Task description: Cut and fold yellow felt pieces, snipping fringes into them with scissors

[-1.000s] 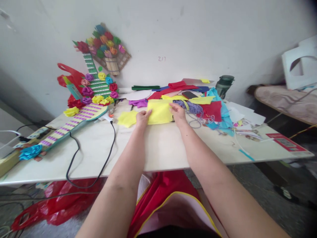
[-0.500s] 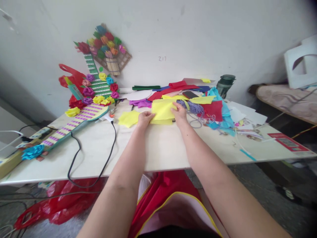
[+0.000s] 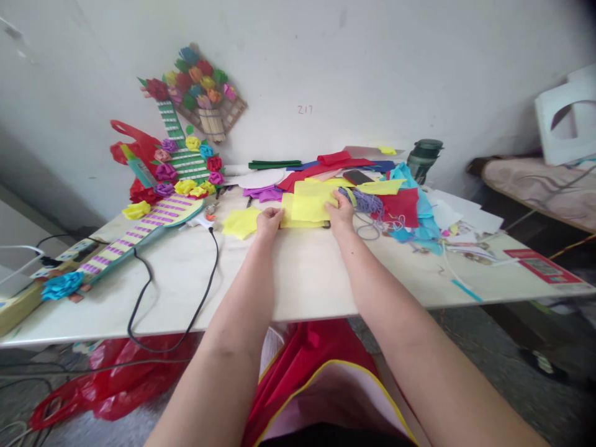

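Observation:
Two overlapping pieces of yellow crepe paper are up between my hands over the table. My right hand (image 3: 341,214) pinches the right edge of the upper yellow piece (image 3: 313,202), thumb on top. At the left edge of the lower yellow piece (image 3: 287,214), my left hand (image 3: 270,222) is closed, thumb and fingers pressed together. Left of that hand lies another yellow piece (image 3: 239,222), flat on the table. Just beyond my right hand is a bundle of purple-grey yarn (image 3: 365,202).
Behind lie coloured paper strips, a dark phone (image 3: 357,177) and a green bottle (image 3: 424,160). A flower-decorated guitar shape (image 3: 174,211) and a glue gun (image 3: 205,219) with a black cord (image 3: 215,267) occupy the left. Blue paper (image 3: 423,214) and white scraps (image 3: 465,214) lie right.
The upper yellow piece has shifted right and slightly up with my right hand, uncovering the lower piece's left part. My left hand has moved slightly left.

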### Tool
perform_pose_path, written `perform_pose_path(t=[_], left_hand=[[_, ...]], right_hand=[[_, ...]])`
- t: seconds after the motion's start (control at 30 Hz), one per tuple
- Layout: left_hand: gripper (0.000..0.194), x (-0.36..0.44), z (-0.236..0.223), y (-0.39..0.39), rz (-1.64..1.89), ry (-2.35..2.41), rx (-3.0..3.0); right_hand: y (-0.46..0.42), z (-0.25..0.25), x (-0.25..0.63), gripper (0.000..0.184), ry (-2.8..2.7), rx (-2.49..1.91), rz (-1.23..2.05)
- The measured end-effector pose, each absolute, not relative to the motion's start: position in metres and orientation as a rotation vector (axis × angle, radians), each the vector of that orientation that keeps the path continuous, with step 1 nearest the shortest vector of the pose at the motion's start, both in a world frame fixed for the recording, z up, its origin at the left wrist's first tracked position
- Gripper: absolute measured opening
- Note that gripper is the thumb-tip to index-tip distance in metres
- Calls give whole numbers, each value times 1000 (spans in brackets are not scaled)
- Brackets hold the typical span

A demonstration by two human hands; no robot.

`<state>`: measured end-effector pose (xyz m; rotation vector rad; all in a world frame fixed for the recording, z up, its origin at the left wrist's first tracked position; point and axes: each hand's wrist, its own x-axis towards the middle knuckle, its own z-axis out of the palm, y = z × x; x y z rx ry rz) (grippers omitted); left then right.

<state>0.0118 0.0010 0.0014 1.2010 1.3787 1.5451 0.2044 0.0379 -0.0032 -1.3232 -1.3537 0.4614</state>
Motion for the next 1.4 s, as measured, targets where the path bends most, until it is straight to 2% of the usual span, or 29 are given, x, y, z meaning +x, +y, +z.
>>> perform_pose_path(t=[0.2,0.4,0.7,0.97,1.1,1.23,1.4], left_hand=[[8,2,4,5,1680,1789,1398],[14,-9,26,-11,1845,2243,1262],[8,-23,22,-15,1862,2445,985],[6,-25,22,-20,1833,2521,811],[11,-29,30,-17,1871,2308,902],[6,-33,31,-14,2018,2254,954],[11,-26,24,-8,2000,2037,1096]], right_hand=[[45,-11,207,43,-994,-1132,635],[44,-11,207,26,-908,-1124,661],[44,-12,209,35,-894,-1097,679],[46,-14,209,34,-887,-1091,681],[43,-12,209,34,-882,-1103,686],[44,-13,208,33,-879,-1108,675],[51,-16,209,34,-853,-1118,661]])
